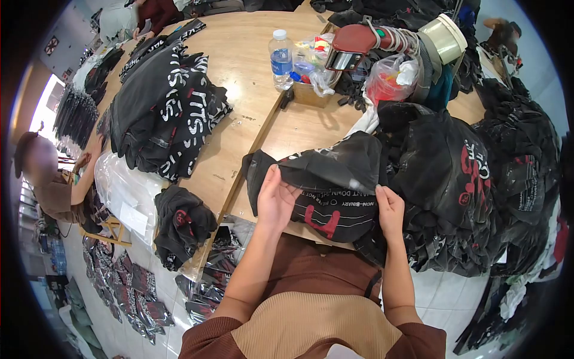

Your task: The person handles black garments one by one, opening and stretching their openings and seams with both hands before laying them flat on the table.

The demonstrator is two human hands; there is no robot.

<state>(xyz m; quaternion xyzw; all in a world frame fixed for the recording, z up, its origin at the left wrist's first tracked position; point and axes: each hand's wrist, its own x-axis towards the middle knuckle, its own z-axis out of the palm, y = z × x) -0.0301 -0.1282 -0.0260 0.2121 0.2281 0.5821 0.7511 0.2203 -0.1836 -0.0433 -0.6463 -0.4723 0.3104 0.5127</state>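
A black garment (335,164) with white lettering and a red print lies over the near table edge, its upper layer lifted. My left hand (277,200) pinches that layer at its left side, palm partly showing. At the right side of the same layer, my right hand (390,210) grips the fabric between thumb and fingers. Just right of my right hand rises a large heap of black garments (439,173) with red and white prints.
Stacked black garments (170,113) and a crumpled one (184,226) lie left. Behind are a water bottle (281,60), a red device (365,45) with wound cord and a white bucket (443,39). A person (60,185) is at the left; packaged garments (128,287) cover the floor.
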